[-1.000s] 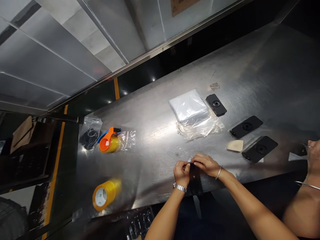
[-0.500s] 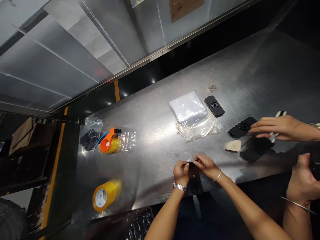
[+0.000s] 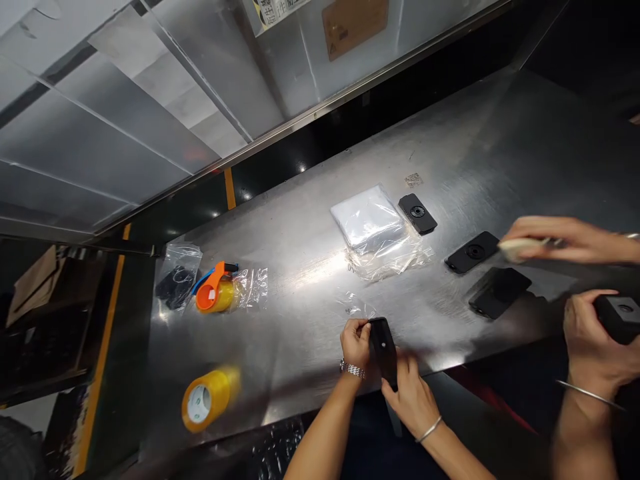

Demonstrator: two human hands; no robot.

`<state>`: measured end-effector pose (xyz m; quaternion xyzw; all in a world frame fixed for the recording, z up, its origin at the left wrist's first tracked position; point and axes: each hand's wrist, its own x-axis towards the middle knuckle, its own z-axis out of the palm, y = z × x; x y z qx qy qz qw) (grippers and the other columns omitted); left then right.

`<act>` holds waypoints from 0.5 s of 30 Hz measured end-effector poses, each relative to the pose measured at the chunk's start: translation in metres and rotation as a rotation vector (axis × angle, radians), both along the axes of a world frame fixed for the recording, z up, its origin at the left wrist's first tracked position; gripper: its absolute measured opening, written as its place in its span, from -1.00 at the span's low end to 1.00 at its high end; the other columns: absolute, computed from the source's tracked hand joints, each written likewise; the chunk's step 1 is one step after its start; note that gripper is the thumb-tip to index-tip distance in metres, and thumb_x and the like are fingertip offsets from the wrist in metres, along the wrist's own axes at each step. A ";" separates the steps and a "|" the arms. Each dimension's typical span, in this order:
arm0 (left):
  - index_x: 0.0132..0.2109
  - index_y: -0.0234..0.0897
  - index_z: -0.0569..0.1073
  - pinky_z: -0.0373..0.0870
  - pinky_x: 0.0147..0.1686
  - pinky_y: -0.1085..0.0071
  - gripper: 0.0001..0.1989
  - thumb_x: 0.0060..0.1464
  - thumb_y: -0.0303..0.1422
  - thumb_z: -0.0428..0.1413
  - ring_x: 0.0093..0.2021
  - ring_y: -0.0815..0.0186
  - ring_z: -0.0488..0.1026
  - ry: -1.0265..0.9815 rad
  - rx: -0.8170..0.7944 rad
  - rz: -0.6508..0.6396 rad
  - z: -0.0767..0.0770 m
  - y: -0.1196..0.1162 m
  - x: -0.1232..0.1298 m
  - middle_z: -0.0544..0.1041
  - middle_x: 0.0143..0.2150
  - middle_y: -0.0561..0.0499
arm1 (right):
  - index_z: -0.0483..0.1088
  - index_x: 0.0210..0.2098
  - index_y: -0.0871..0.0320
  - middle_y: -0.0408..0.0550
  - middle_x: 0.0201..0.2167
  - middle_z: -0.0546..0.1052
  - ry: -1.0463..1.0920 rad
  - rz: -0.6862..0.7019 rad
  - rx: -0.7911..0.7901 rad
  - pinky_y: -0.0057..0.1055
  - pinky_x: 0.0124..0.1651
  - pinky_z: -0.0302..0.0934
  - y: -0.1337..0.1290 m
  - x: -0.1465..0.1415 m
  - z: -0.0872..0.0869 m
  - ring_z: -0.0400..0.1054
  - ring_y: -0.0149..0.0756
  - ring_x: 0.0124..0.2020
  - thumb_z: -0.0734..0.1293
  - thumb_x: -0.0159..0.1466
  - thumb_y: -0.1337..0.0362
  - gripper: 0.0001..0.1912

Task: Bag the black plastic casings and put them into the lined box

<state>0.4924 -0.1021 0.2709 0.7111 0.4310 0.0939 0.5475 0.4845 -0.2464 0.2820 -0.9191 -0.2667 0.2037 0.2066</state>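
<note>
A flat black rectangular case (image 3: pixel 384 353) with a small bright spot is held up at the table's near edge. My left hand (image 3: pixel 356 343), with a metal watch on the wrist, pinches its upper left corner. Along its lower right side, my right hand (image 3: pixel 413 395), with a bangle, grips it; part of those fingers is hidden behind the case. Just beyond its top lies a clear plastic bag (image 3: pixel 357 305), flat on the metal table. Farther off is a stack of clear plastic bags (image 3: pixel 373 220), with a black case with a round disc (image 3: pixel 418 214) beside it.
On the right a co-worker's hand (image 3: pixel 575 239) holds a cream pad (image 3: pixel 520 249); the other (image 3: pixel 590 340) holds a black block (image 3: pixel 620 317). Two black cases (image 3: pixel 473 252) lie near them. On the left are an orange tape dispenser (image 3: pixel 213 290), a yellow tape roll (image 3: pixel 207 400) and a bagged black item (image 3: pixel 176 287).
The black case has tilted up into view, and my right hand has slid from its top edge down to its lower side. The co-worker's hand has picked up the cream pad.
</note>
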 end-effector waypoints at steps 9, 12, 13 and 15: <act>-0.37 -0.36 0.47 0.33 -0.49 0.43 -0.83 -0.06 -0.34 0.06 -0.55 0.37 0.37 -0.037 -0.141 0.032 -0.003 0.004 0.005 0.47 -0.55 0.02 | -0.12 0.20 0.17 0.06 -0.25 0.25 0.000 -0.057 0.074 -0.23 -0.40 0.35 -0.005 0.008 -0.006 0.36 -0.16 -0.41 0.18 0.19 0.20 -0.36; -0.38 -0.36 0.46 0.31 -0.51 0.45 -0.84 -0.06 -0.34 0.06 -0.58 0.39 0.35 -0.048 -0.154 0.048 -0.003 0.005 0.006 0.43 -0.59 0.05 | -0.15 0.22 0.16 0.03 -0.30 0.24 -0.035 -0.030 0.079 -0.24 -0.41 0.34 -0.009 0.012 -0.005 0.33 -0.17 -0.40 0.19 0.17 0.21 -0.32; -0.38 -0.36 0.46 0.31 -0.52 0.45 -0.83 -0.06 -0.34 0.05 -0.58 0.39 0.35 -0.050 -0.152 0.056 -0.002 0.005 0.006 0.44 -0.59 0.05 | -0.14 0.22 0.17 0.03 -0.30 0.24 -0.054 -0.024 0.078 -0.24 -0.39 0.34 -0.009 0.013 -0.005 0.32 -0.16 -0.38 0.19 0.17 0.21 -0.31; -0.37 -0.36 0.47 0.33 -0.47 0.43 -0.82 -0.05 -0.33 0.05 -0.52 0.37 0.39 -0.061 -0.141 0.071 -0.002 0.005 0.005 0.47 -0.53 0.01 | -0.11 0.22 0.19 0.04 -0.30 0.24 -0.094 -0.011 0.065 -0.24 -0.38 0.34 -0.009 0.015 -0.003 0.32 -0.14 -0.35 0.18 0.17 0.22 -0.33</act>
